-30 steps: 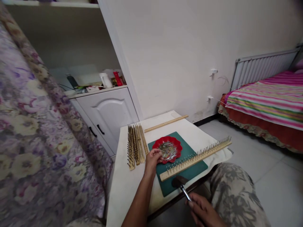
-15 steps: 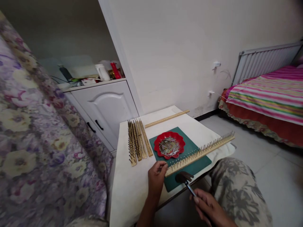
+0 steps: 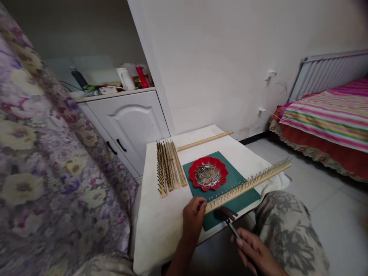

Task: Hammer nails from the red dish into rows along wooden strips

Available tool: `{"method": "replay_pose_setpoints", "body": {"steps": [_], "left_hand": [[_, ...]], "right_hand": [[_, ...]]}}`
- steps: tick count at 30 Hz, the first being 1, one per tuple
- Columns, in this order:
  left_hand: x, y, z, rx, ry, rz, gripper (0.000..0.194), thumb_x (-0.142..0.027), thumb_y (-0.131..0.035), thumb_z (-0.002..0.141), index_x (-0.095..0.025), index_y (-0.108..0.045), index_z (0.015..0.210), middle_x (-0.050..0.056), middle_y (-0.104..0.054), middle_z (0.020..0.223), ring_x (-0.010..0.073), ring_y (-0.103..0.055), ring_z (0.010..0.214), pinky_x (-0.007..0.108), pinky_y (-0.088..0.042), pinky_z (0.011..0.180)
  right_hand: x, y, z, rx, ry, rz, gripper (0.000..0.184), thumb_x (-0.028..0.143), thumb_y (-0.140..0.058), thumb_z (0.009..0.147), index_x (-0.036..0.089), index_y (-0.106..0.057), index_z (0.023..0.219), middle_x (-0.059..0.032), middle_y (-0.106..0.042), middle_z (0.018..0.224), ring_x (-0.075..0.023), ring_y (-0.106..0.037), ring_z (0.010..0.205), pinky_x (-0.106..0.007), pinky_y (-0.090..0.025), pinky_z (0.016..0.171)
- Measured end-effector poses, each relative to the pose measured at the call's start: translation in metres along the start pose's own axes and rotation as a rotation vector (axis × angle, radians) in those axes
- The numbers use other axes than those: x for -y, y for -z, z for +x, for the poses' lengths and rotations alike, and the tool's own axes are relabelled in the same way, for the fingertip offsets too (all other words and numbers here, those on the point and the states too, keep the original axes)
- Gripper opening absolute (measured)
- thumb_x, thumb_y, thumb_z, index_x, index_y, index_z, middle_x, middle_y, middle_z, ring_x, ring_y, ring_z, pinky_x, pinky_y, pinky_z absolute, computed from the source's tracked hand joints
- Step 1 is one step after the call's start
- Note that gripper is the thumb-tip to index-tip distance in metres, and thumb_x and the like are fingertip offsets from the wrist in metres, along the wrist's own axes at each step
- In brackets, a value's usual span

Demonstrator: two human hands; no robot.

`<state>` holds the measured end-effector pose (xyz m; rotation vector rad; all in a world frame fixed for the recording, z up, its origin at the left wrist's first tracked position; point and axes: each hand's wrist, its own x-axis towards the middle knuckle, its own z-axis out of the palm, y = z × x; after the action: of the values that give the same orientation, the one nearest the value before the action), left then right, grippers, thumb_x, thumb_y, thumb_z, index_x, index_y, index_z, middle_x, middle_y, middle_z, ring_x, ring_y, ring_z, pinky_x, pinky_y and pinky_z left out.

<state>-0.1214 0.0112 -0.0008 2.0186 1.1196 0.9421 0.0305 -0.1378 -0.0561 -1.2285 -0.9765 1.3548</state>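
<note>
My left hand (image 3: 194, 215) is closed in a pinch at the near left end of a pale wooden strip (image 3: 244, 188). What its fingertips hold is too small to make out. A long row of upright nails stands along this strip, which lies slantwise across a green mat (image 3: 242, 175) and sticks out past its right side. Gripped by its handle in my right hand (image 3: 253, 247) is a claw hammer (image 3: 225, 213). The hammer's head hangs low over the mat's front part, just below the strip. Behind the strip, a red scalloped bowl (image 3: 224, 168) full of loose nails sits on the mat.
Several nail-studded strips (image 3: 169, 172) lie side by side on the left of the white-covered table (image 3: 155, 230). Another strip (image 3: 205, 140) lies along the back. A floral curtain (image 3: 71, 184) hangs at left; a cabinet (image 3: 129, 126) and a bed (image 3: 324, 115) stand beyond.
The view has shifted slightly, so the table sits a little higher and further right. Both hands keep nearly the same place relative to the strip and the hammer.
</note>
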Motion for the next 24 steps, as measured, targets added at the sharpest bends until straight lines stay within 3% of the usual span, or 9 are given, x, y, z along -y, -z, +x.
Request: {"method": "replay_pose_setpoints", "body": {"steps": [7,12,16,24], "left_hand": [[0.005,-0.003,-0.001,0.004,-0.010,0.016,0.019,-0.029,-0.047,0.084,-0.019,-0.062,0.078,0.001,-0.061,0.073,0.0129,-0.056,0.068,0.020,-0.042,0.063],[0.012,-0.007,-0.001,0.008,-0.013,0.003,0.017,-0.026,-0.049,0.082,-0.018,-0.063,0.077,0.001,-0.061,0.073,0.0126,-0.056,0.069,0.020,-0.042,0.063],[0.013,-0.008,-0.001,0.001,-0.014,-0.024,0.017,-0.024,-0.049,0.080,-0.018,-0.064,0.076,0.001,-0.061,0.072,0.0127,-0.056,0.068,0.020,-0.041,0.062],[0.013,-0.008,-0.002,-0.012,-0.028,-0.049,0.015,-0.020,-0.050,0.079,-0.018,-0.064,0.071,0.000,-0.059,0.070,0.0115,-0.055,0.066,0.019,-0.039,0.061]], "right_hand": [[0.003,-0.001,-0.003,0.019,-0.007,-0.040,0.044,0.063,-0.045,0.082,0.020,-0.045,0.084,0.0123,-0.042,0.042,-0.0029,-0.021,0.029,-0.017,-0.012,0.031],[0.040,-0.009,-0.012,0.079,-0.017,-0.055,0.045,0.064,-0.046,0.081,0.019,-0.047,0.083,0.0124,-0.038,0.042,-0.0035,-0.022,0.031,-0.018,-0.012,0.033],[0.069,-0.018,-0.001,0.043,0.015,-0.093,0.039,0.058,-0.044,0.086,0.019,-0.047,0.088,0.0114,-0.044,0.045,-0.0037,-0.026,0.030,-0.016,-0.017,0.032],[0.087,-0.024,0.021,0.000,0.043,-0.216,0.035,0.055,-0.044,0.087,0.020,-0.048,0.080,0.0108,-0.048,0.046,-0.0037,-0.028,0.028,-0.015,-0.019,0.030]]}}
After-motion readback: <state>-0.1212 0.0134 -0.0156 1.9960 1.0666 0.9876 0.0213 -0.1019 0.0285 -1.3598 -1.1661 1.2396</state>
